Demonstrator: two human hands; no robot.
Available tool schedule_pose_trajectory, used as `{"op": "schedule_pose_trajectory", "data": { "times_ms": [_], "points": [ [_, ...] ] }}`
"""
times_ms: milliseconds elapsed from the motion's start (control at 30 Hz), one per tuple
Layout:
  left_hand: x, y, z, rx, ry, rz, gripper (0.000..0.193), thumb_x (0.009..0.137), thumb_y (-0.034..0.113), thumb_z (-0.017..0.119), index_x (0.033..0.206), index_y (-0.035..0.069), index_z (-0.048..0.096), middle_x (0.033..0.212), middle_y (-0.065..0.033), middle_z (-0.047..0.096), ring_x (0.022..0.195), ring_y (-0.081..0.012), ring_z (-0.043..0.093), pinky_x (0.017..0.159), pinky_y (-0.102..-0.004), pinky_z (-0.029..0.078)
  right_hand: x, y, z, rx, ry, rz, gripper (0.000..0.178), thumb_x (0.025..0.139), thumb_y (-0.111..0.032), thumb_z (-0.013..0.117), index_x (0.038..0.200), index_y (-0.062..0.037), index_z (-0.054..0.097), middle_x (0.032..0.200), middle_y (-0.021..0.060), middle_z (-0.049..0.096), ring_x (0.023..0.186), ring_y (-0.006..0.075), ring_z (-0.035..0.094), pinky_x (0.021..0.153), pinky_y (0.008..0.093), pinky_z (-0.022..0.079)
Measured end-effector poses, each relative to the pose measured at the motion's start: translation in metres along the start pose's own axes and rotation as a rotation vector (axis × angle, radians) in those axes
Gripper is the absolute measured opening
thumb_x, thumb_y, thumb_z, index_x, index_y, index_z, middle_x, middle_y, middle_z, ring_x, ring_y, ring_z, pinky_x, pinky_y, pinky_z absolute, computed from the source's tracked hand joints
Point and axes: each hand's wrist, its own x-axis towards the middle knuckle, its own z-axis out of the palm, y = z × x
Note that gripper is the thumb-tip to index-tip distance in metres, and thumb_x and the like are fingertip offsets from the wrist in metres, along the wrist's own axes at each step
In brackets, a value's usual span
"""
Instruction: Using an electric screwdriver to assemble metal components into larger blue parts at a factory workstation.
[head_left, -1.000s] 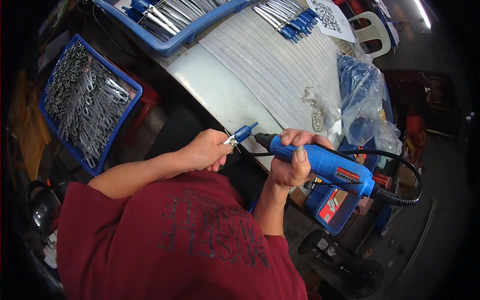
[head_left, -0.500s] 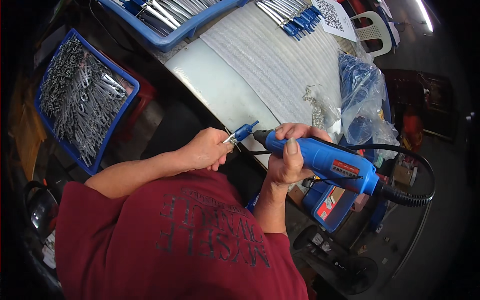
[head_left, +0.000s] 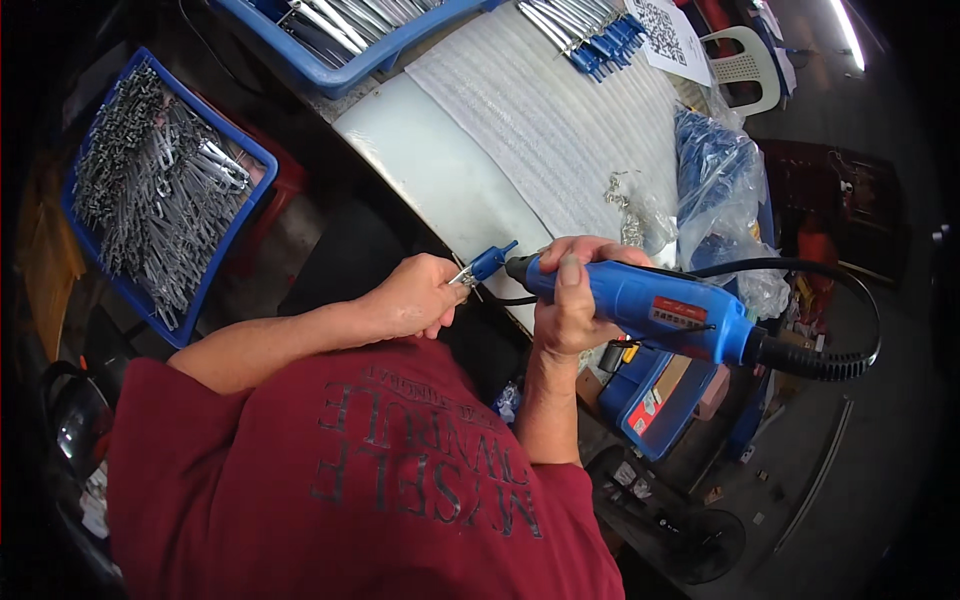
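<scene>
Head view, left hand: the left hand pinches a small metal piece with a blue plastic tip, fingers closed around it, at the white table's edge.
Head view, right hand: the right hand wraps tightly round a blue corded electric hand tool, its nose just beside the blue tip.
Surroundings: a blue plastic crate of grey metal parts sits to the left.

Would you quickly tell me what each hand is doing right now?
Left hand: closed, pinching a small blue-handled metal piece.
Right hand: closed around a blue corded power tool.
</scene>
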Motion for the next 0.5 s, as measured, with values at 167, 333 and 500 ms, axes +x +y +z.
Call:
{"op": "schedule_pose_trajectory", "data": {
  "times_ms": [167, 333, 500],
  "points": [
    [-0.0006, -0.0033, 0.0015, 0.013, 0.008, 0.032, 0.019, 0.080, 0.013, 0.040, 0.070, 0.000, 0.049, 0.053, -0.0024, 0.048, 0.039, -0.0081, 0.045, 0.033, -0.0223, 0.033, 0.0040, -0.0088, -0.0052, 0.097, 0.039, 0.041, 0.039, 0.062, 0.004, 0.052, 0.097, -0.0078, 0.039, 0.064, 0.0073, 0.045, 0.052, 0.0178, 0.045, 0.052, 0.0303, 0.041],
    [-0.0018, -0.0014, 0.0019, 0.023, 0.011, 0.000, 0.019, 0.080, 0.014, 0.040, 0.070, 0.000, 0.049, 0.054, -0.0020, 0.047, 0.039, -0.0077, 0.044, 0.032, -0.0215, 0.032, 0.0040, -0.0092, -0.0050, 0.125, 0.032, -0.013, 0.038, 0.061, 0.004, 0.051, 0.096, -0.0081, 0.041, 0.065, 0.0071, 0.046, 0.052, 0.0176, 0.045, 0.053, 0.0311, 0.040],
    [-0.0045, 0.0032, 0.0034, 0.026, 0.003, -0.008, 0.017, 0.081, 0.013, 0.040, 0.070, 0.001, 0.047, 0.053, -0.0014, 0.046, 0.038, -0.0061, 0.041, 0.033, -0.0186, 0.031, 0.0047, -0.0080, -0.0056, 0.140, 0.020, 0.001, 0.038, 0.061, 0.003, 0.051, 0.097, -0.0066, 0.040, 0.065, 0.0074, 0.045, 0.052, 0.0177, 0.045, 0.052, 0.0306, 0.040]
  ]
}}
